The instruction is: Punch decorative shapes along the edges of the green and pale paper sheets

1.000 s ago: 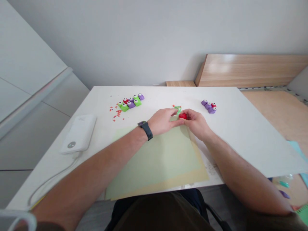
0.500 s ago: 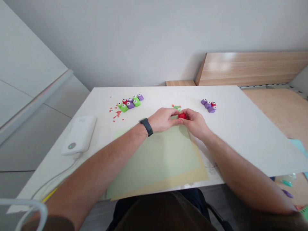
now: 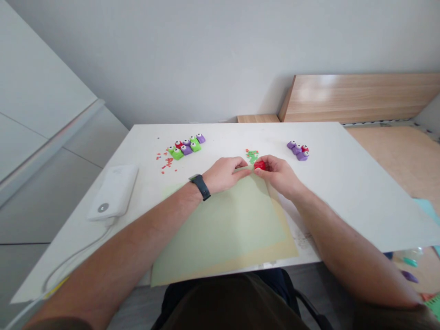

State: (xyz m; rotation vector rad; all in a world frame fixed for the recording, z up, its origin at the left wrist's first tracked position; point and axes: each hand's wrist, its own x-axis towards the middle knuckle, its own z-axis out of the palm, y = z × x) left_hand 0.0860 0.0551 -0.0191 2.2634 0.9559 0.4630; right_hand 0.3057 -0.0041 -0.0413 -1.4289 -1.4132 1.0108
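Observation:
My right hand (image 3: 279,176) grips a glossy red craft punch (image 3: 260,165) at the top corner of a pale green paper sheet (image 3: 220,233), which lies over a tan sheet (image 3: 268,256). My left hand (image 3: 223,175), with a black watch (image 3: 200,187) on its wrist, pinches the sheet's upper edge just left of the punch. Green paper bits (image 3: 252,156) lie just above the punch. Two groups of purple, green and red craft punches stand farther off, one (image 3: 184,146) beyond my left hand and one (image 3: 297,151) beyond my right.
Red paper bits (image 3: 167,162) lie scattered left of the punches on the white table (image 3: 337,201). A white power bank (image 3: 113,192) with a cable sits near the left edge. A wooden board (image 3: 354,98) stands behind the table on the right.
My left hand has slid slightly left, away from the red punch, and shows more of the green bits. My right hand and the punch have stayed almost in place.

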